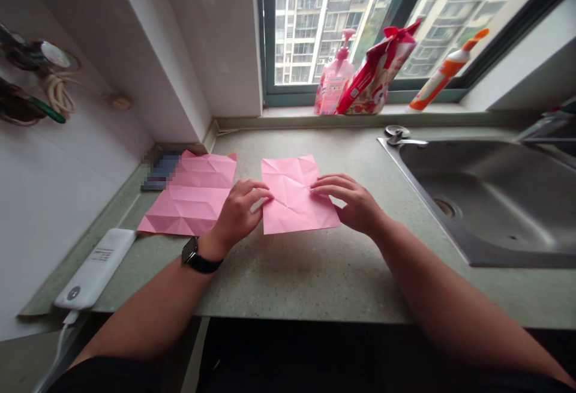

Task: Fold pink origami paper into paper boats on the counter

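A small pink sheet, crossed by diagonal and straight creases, is held over the middle of the bench, its face spread almost flat. Its left edge is pinched between the thumb and fingers of the left hand, which are set close together. Its right side is held by the right hand, with the fingers laid long over the upper face and the thumb placed at the edge; whether the sheet's underside is touched by the bench cannot be told. A black watch is worn on the left wrist. To the left of the small sheet, a larger pink sheet, marked by a grid of folds, is laid on the bench, and its far left corner is bordered by a dark blue item, blurred by pixelation. Nearer the front edge, a white power bank is seen with a cable plugged in. A steel sink is set into the bench at the right. On the window sill, a pink pump bottle, a red pouch and an orange-and-white bottle are lined up.
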